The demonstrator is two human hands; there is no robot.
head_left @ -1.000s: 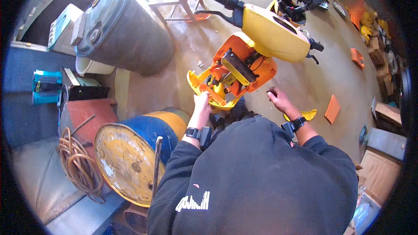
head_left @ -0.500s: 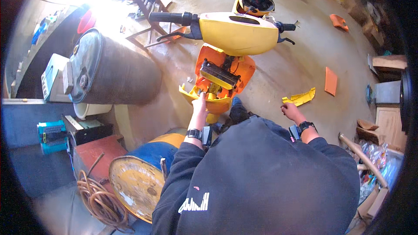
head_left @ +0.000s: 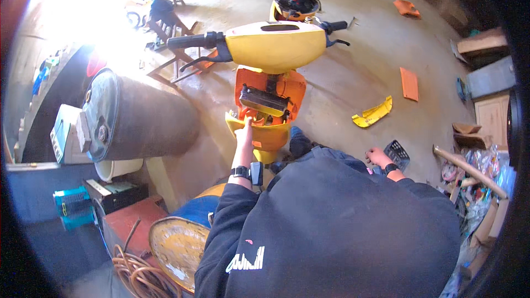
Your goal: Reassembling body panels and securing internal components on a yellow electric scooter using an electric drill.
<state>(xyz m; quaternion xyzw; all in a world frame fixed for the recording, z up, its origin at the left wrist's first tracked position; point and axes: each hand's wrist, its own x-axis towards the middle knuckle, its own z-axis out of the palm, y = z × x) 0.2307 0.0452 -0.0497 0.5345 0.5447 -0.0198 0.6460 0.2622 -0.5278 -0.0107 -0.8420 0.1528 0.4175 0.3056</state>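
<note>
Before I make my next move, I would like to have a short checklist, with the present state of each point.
1. Left hand at the yellow cover: ok.
2. Left grip firm: cannot tell; fingers partly hidden.
3. Both hands on the cover: not ok; the right hand is away, near the black basket.
4. Basket contents known: cannot tell.
5. Yellow strip apart from the orange panel: ok.

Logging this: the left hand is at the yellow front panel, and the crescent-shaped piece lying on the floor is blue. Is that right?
Not quite: the head view shows the crescent-shaped piece is yellow, not blue. The left hand is indeed at the yellow front panel.
</note>
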